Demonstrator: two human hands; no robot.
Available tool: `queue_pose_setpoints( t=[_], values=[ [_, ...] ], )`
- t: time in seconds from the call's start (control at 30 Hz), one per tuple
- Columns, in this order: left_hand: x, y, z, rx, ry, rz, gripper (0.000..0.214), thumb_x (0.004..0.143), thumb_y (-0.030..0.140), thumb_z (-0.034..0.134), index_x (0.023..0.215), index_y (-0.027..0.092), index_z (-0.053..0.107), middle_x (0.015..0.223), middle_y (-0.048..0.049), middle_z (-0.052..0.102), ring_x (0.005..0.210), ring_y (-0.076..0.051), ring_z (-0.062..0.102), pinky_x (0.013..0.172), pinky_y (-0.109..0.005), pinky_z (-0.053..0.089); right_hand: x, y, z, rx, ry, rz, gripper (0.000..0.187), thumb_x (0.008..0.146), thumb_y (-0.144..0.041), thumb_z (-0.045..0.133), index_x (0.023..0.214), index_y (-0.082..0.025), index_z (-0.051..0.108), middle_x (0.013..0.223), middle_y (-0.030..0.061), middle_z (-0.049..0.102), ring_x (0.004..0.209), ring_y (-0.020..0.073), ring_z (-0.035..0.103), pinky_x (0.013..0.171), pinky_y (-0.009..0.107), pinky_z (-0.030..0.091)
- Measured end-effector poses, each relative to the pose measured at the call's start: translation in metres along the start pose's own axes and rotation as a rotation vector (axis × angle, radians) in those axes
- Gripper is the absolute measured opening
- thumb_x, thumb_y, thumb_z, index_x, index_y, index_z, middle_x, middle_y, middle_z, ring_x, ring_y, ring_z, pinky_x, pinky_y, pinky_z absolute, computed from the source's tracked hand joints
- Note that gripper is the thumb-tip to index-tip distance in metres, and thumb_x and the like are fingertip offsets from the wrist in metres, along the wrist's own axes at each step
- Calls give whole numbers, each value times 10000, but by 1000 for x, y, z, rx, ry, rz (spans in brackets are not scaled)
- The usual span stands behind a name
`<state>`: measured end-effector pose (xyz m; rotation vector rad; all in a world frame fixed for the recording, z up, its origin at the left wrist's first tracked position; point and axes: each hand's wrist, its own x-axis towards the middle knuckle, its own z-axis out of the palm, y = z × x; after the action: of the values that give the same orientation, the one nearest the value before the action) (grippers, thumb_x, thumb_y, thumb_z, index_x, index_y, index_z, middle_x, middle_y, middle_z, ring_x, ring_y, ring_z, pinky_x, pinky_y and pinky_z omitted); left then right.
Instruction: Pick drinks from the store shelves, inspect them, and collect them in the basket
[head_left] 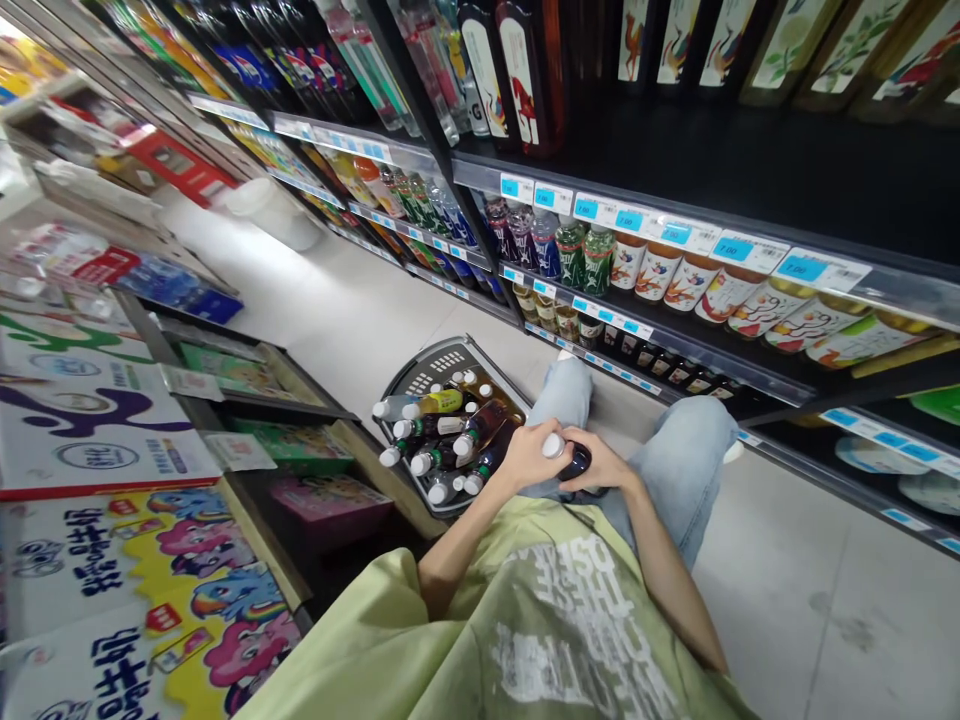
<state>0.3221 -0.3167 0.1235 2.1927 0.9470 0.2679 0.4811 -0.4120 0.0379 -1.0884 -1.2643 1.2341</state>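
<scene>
Low in the middle of the head view both my hands meet on one dark bottle [576, 461] with a white cap. My left hand [527, 455] curls round its cap end. My right hand [600, 467] wraps the dark body from the right. The bottle lies roughly level over my knees in light blue jeans [679, 455]. Just left of my hands stands a grey shopping basket [439, 362] on the floor, filled with several lying bottles [442, 440] with white caps.
Black drink shelves [675, 245] with blue price tags run along the right side. Boxes and printed cartons [97, 420] fill low shelves on the left. A pale tiled aisle floor [330, 300] stretches ahead, with a white bucket [274, 210] far up it.
</scene>
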Motion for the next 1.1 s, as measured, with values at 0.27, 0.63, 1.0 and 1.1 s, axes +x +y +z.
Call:
queue_pose_setpoints(
  t=[0.27, 0.63, 1.0, 1.1],
  values=[
    [10, 6, -25, -122, 259, -89, 252, 733, 458, 695, 700, 239, 574, 586, 36, 585, 550, -137, 525, 591, -264, 432, 5, 9, 1, 100, 201, 38, 856, 595, -495, 1034, 1341, -234, 705, 1341, 123, 749, 1262, 337, 714, 1141, 462, 534],
    [32, 0, -84, -192, 488, -135, 325, 709, 502, 738, 697, 219, 577, 641, 28, 559, 605, -141, 493, 592, -272, 417, 9, 45, -22, -156, 588, 437, 252, 972, -475, 637, 1010, -248, 739, 1077, 81, 814, 1065, 279, 763, 1047, 451, 545],
    [43, -1, -103, -192, 544, -138, 368, 690, 512, 766, 721, 196, 580, 615, 44, 526, 577, -112, 462, 544, -240, 376, 6, 17, -23, -338, 392, 591, 266, 1076, -374, 587, 1248, -231, 731, 1184, 80, 816, 1123, 234, 759, 1005, 315, 533],
    [46, -5, -113, -176, 618, -147, 336, 698, 490, 751, 719, 193, 594, 601, 41, 527, 558, -109, 452, 521, -234, 358, 4, 10, -21, -518, 213, 657, 301, 1078, -368, 587, 1317, -235, 712, 1207, 100, 811, 1168, 272, 749, 986, 321, 521]
  ],
)
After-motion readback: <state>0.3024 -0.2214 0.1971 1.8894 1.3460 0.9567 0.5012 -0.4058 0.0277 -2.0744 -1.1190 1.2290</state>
